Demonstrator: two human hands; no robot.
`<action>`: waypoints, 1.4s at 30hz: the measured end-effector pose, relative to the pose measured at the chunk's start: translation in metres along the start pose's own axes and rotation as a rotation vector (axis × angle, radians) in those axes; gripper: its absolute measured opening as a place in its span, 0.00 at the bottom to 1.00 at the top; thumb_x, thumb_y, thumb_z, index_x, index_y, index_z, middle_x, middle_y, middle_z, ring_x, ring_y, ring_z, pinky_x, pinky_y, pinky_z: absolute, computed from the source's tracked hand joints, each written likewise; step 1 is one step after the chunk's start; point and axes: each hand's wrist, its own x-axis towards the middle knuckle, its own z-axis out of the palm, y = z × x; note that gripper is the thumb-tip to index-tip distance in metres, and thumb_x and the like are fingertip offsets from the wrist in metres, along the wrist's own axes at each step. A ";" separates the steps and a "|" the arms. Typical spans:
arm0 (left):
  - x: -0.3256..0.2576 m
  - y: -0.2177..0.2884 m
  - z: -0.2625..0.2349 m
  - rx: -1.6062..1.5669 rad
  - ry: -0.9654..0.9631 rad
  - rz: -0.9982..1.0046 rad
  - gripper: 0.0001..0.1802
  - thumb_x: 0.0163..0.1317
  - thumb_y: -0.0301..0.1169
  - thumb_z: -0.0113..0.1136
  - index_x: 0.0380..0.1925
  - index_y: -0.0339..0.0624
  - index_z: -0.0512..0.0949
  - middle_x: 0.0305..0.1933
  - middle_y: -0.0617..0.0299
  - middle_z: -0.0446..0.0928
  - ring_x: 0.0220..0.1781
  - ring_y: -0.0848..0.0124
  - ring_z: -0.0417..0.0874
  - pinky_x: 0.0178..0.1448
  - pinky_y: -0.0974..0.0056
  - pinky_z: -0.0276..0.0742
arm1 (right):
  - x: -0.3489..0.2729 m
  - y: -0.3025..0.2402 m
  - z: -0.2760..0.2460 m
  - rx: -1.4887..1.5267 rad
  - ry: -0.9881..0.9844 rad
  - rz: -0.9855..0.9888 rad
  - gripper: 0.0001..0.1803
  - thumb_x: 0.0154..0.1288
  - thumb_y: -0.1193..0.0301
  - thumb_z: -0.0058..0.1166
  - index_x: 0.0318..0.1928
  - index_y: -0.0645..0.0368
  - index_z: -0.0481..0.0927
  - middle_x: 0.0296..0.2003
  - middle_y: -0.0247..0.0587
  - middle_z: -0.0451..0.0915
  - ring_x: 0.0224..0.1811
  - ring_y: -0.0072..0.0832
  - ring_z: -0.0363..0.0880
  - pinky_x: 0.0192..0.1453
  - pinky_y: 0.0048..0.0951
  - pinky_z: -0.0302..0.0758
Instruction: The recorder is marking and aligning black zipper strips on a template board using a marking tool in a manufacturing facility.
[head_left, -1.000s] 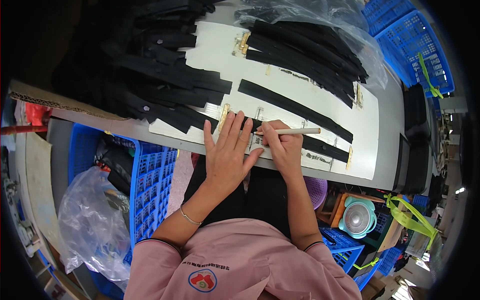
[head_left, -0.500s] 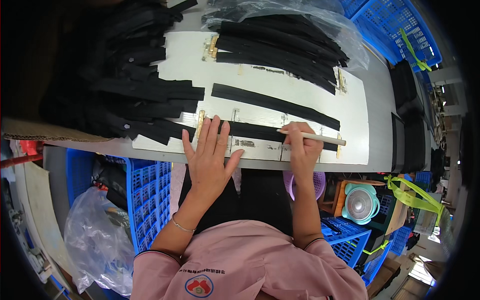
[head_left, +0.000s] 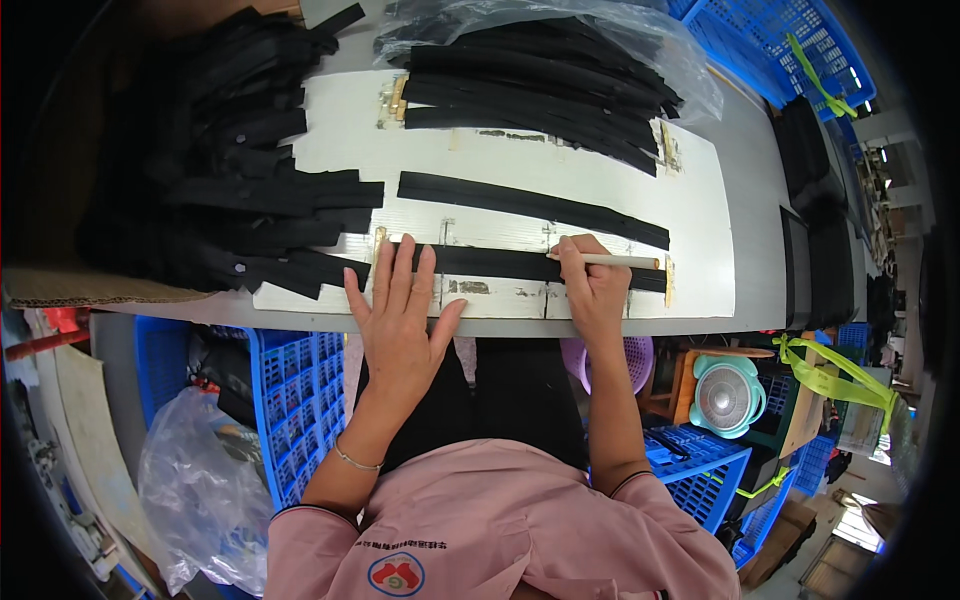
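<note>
A black fabric strip [head_left: 490, 261] lies lengthwise across a white board [head_left: 690, 215] near the table's front edge. My left hand [head_left: 400, 310] rests flat with fingers spread, its fingertips pressing on the strip's left end. In my right hand [head_left: 595, 290] is a pale marking pencil [head_left: 625, 261], its tip at the strip's upper edge by a dark line drawn on the board. Another black strip [head_left: 530, 208] lies loose just beyond. Narrow yellowish stops [head_left: 670, 282] sit on the board at the strip's ends.
A heap of black strips [head_left: 230, 180] covers the table's left side, beside cardboard [head_left: 100, 285]. More strips [head_left: 530, 80] are stacked at the back, near clear plastic [head_left: 690, 60] and a blue crate [head_left: 790, 40]. Below the table are a blue crate [head_left: 300, 390], purple basket [head_left: 625, 365] and teal fan [head_left: 725, 397].
My right hand has shifted slightly left along the strip, and the pencil now lies more level. My left hand still presses the strip. The whole view has moved a little.
</note>
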 end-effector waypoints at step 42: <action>0.049 0.074 0.044 -0.349 0.101 0.116 0.07 0.58 0.25 0.71 0.38 0.43 0.87 0.45 0.63 0.84 0.50 0.63 0.81 0.58 0.58 0.69 | -0.003 0.055 -0.093 0.178 0.189 0.182 0.16 0.78 0.69 0.53 0.33 0.66 0.84 0.24 0.29 0.76 0.26 0.13 0.66 0.31 0.19 0.61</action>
